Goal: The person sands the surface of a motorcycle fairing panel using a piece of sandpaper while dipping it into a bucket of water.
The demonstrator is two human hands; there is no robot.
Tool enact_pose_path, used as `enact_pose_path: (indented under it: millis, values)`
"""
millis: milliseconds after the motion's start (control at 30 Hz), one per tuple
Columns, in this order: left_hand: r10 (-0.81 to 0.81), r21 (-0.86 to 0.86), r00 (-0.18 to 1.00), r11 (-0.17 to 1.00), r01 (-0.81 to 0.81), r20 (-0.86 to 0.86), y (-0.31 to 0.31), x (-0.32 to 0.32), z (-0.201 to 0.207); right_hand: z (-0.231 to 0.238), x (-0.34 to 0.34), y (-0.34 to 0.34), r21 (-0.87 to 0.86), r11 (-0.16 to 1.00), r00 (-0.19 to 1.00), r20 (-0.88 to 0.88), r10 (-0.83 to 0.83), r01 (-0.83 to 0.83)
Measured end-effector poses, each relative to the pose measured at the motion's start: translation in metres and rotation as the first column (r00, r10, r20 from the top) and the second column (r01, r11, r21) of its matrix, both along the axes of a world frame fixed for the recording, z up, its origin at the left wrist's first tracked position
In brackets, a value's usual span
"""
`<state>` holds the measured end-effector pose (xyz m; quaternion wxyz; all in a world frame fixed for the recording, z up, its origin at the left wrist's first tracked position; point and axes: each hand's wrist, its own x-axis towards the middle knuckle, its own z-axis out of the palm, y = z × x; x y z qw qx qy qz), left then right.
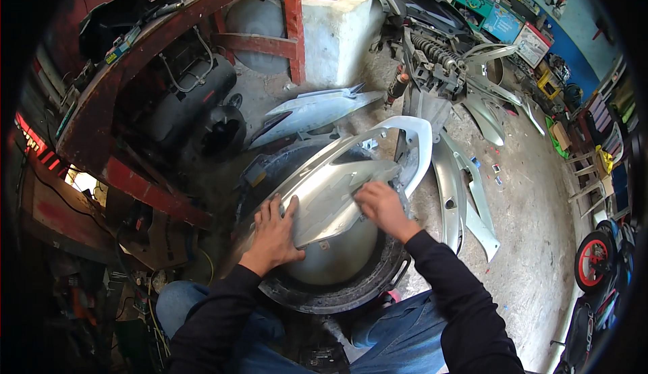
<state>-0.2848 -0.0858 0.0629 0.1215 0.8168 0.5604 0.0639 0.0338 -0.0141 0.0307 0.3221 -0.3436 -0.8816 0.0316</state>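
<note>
A silver-grey motorcycle body panel (331, 195) lies slantwise across a black round tub (317, 302) between my knees, with cloudy water (337, 259) under it. My left hand (273, 236) rests on the panel's near left end, fingers and thumb spread over its surface. Against the panel's right part presses my right hand (385, 209), its fingers bent together; whatever may be under them is hidden. A white curved piece (422, 145) rises at the panel's far right end.
Pale fairing panels (314, 112) lie beyond the tub, and more panels (472, 198) on the floor at right. A red frame (162, 192) and a dark tank (192, 97) stand left. A stripped motorcycle (439, 57) is at the back, a red-wheeled motorcycle (594, 263) far right.
</note>
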Motion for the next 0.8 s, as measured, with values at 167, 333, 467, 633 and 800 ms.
enact_pose_path:
  millis: [167,333,467,633,800]
  values:
    - [-0.001,0.021,1.000,1.000,0.001,0.008,-0.0021,-0.0014,-0.0027,-0.0050,0.0039,0.0038,-0.165,0.947,0.955,-0.060,-0.290,0.277]
    - [0.019,0.006,1.000,1.000,-0.019,-0.006,-0.0008,-0.0014,-0.0036,-0.0068,0.0008,0.0001,-0.069,0.990,0.991,-0.058,-0.123,0.119]
    - [0.014,0.002,1.000,1.000,-0.014,0.026,-0.0027,-0.0011,-0.0042,-0.0041,-0.0013,-0.0025,-0.097,0.976,0.978,-0.050,-0.200,0.195]
    - [0.025,0.012,1.000,1.000,-0.024,-0.016,-0.0013,0.0010,-0.0036,-0.0028,-0.0007,-0.0026,-0.068,0.952,0.949,-0.084,-0.303,0.298]
    - [0.022,-0.004,1.000,1.000,-0.022,-0.016,0.0001,0.0015,-0.0013,-0.0032,-0.0010,-0.0038,0.044,0.998,0.999,0.028,0.034,-0.036]
